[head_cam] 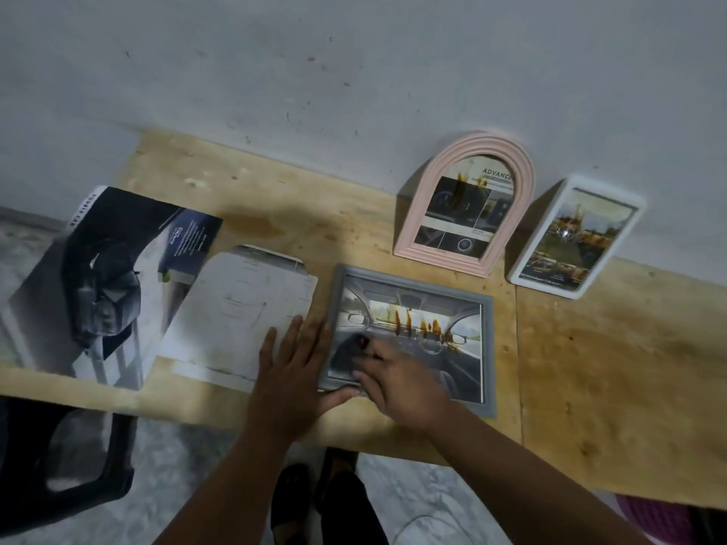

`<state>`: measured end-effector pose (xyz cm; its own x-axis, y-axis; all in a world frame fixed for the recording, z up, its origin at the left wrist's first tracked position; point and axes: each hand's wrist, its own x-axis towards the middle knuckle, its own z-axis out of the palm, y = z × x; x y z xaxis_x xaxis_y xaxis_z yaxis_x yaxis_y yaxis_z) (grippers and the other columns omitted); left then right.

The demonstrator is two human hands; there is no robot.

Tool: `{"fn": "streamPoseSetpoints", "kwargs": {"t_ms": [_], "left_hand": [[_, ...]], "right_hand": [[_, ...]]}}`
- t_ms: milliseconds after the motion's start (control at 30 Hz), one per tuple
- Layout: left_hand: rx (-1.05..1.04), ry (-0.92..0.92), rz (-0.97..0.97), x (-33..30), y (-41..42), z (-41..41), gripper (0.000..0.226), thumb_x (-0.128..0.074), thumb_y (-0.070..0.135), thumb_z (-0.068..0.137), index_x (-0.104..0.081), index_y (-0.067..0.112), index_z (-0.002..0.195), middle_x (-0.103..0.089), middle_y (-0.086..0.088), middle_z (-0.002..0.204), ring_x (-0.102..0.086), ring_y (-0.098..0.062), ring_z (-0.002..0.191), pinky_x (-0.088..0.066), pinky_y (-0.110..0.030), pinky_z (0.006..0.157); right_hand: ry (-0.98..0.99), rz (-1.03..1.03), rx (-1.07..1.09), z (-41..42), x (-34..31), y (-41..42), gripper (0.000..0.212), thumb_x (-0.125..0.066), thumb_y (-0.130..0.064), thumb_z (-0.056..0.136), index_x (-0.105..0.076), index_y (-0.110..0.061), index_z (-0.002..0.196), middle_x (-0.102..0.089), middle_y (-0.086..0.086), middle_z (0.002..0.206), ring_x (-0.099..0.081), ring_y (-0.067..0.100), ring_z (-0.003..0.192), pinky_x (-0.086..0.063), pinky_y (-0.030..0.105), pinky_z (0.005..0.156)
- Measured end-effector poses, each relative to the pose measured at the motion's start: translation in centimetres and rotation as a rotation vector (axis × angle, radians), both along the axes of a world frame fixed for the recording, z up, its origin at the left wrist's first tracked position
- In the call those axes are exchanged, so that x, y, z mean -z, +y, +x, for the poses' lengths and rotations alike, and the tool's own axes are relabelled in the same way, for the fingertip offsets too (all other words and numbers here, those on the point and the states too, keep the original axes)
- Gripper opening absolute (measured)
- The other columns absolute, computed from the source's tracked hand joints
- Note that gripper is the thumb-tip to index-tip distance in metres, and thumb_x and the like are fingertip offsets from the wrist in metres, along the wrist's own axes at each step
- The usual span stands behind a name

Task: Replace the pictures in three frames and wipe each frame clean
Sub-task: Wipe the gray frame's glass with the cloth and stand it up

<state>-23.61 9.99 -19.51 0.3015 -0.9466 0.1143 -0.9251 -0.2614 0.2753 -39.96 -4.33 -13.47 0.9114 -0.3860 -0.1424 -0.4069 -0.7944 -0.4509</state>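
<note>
Grey frame (413,340) lies flat on the wooden table (609,367), under both hands, brown streaks across its car-interior picture. The left hand (293,363) lies with fingers straight and spread against the frame's left edge, thumb along the near edge. The right hand (397,379) rests on the glass; blur hides its fingertips, so whether they press or pinch cannot be told. Beyond the right hand, a pink arched frame (464,206) and a white frame (576,238) lean on the wall. Left of the left hand lie loose printed pages (244,320) and a car brochure (106,285), its text unreadable.
</note>
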Motion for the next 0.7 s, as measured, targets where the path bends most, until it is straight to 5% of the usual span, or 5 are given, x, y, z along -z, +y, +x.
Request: {"fn": "streamPoseSetpoints", "kwargs": {"t_ms": [133,267,433,700], "left_hand": [[-0.015,0.001,-0.002,-0.3,0.0,-0.1,0.108,-0.047,0.09,0.081,-0.039,0.013,0.156,-0.035,-0.009,0.164,-0.031,-0.033,0.153,-0.025,-0.064,0.119],[-0.016,-0.008,-0.007,-0.5,0.0,-0.2,0.11,-0.048,0.09,0.08,-0.038,0.012,0.156,-0.034,-0.01,0.165,-0.031,-0.033,0.153,-0.024,-0.064,0.119],[-0.011,-0.013,0.016,-0.5,-0.1,-0.1,0.109,-0.043,0.091,0.081,-0.039,0.011,0.156,-0.035,-0.01,0.164,-0.031,-0.033,0.153,-0.023,-0.063,0.12],[-0.003,-0.005,0.03,-0.7,-0.1,-0.1,0.108,-0.039,0.09,0.082,-0.041,0.011,0.155,-0.036,-0.011,0.164,-0.033,-0.034,0.152,-0.024,-0.064,0.119]], "right_hand": [[-0.023,0.226,0.054,0.4,-2.3,-3.1,0.035,-0.052,-0.035,0.105,-0.071,-0.017,0.127,-0.061,0.0,0.122,-0.059,0.015,0.111,-0.049,0.033,0.095],[-0.12,-0.013,0.307,2.3,-2.0,-8.2,0.038,-0.049,-0.038,0.103,-0.069,-0.019,0.129,-0.057,0.002,0.118,-0.06,0.022,0.104,-0.053,0.038,0.085],[0.039,-0.316,0.178,1.7,1.2,-3.2,0.037,-0.046,-0.037,0.104,-0.063,-0.017,0.13,-0.054,0.01,0.128,-0.06,0.031,0.1,-0.051,0.037,0.067],[0.012,0.035,-0.013,-0.2,-2.7,-4.0,0.035,-0.05,-0.037,0.103,-0.07,-0.021,0.127,-0.058,-0.003,0.128,-0.061,0.019,0.108,-0.052,0.033,0.087]]}}
